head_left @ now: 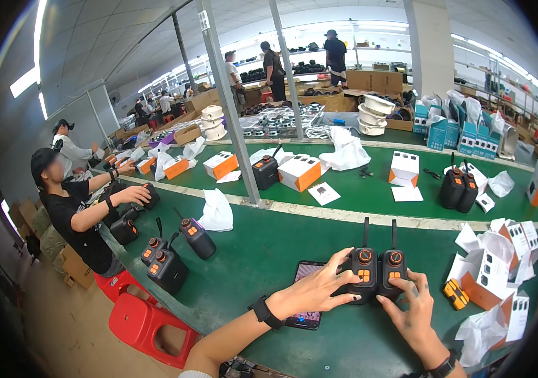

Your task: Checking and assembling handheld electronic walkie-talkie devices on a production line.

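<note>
Two black, boxy handheld devices stand side by side on the green table before me, each with an orange-ringed knob, orange buttons and an upright black antenna or strap. My left hand (324,286) grips the left device (365,257), with a fingertip at its orange buttons. Around the lower part of the right device (394,259) are the thumb and fingers of my right hand (412,307), one finger at the buttons. A dark phone (307,271) with a lit screen lies partly hidden under my left hand and wrist.
Opened white-and-orange boxes (492,271) with plastic wrapping and a small yellow-and-black item (455,294) lie at right. More black devices (167,269) stand at left, near a seated co-worker (70,205) and red stools (149,327). A metal post (234,120) rises beyond the table.
</note>
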